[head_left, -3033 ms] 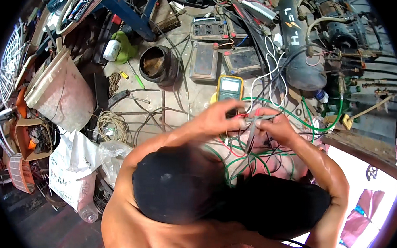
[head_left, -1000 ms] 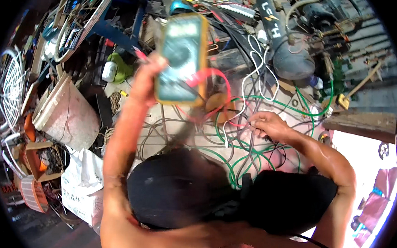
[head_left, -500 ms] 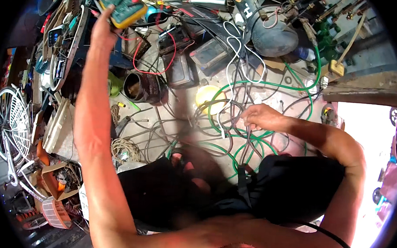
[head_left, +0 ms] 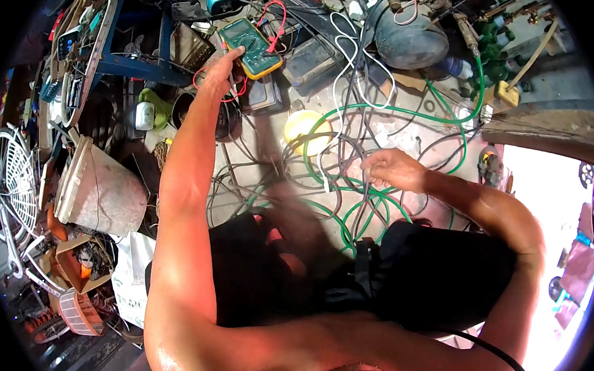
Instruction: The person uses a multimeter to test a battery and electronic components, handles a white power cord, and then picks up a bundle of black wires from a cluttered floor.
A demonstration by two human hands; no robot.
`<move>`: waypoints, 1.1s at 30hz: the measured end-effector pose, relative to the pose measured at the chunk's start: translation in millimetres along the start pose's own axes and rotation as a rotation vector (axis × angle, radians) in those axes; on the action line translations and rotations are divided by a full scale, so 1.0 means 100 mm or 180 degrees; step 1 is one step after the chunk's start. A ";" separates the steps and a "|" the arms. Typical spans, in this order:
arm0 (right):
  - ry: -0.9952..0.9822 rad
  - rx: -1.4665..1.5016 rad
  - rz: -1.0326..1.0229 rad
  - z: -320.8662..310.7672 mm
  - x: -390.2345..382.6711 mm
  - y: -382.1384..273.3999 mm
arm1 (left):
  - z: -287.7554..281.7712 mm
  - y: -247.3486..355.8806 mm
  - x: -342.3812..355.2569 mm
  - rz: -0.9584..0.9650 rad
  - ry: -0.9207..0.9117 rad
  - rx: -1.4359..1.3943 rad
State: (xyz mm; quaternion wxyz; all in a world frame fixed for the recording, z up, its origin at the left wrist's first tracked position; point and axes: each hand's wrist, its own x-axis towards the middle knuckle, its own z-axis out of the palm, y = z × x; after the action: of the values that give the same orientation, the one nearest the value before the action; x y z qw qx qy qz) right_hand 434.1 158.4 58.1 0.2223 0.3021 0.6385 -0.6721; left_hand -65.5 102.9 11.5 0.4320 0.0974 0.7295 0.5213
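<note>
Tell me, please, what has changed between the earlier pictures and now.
The left hand took hold of the digital multimeter near the yellow disc and carried it forward and left. The right hand stayed near the green hose; the white bucket and dark tank stayed put.

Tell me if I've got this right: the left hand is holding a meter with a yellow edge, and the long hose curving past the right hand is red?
Not quite: the long hose curving past the right hand is green, as the head view shows. The left hand is holding a meter with a yellow edge.
</note>
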 end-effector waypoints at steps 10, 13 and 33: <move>0.0101 0.0104 -0.0140 -0.10 -0.02 0.07 | 0.35 0.27 -0.06 -0.0013 0.0863 0.1907; -0.0092 0.0030 -0.0287 0.03 0.21 -0.07 | -0.03 0.54 -0.47 0.0311 0.1313 0.3544; 0.0208 0.0369 -0.0400 0.02 -0.02 0.21 | 2.64 0.19 -0.44 0.2463 -0.0603 0.3791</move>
State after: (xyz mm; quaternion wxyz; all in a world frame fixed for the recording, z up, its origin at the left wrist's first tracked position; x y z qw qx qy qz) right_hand 449.9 154.3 44.1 0.1409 0.2956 0.6231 -0.7103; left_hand 148.7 263.9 29.4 0.1512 0.6133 0.7626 0.1397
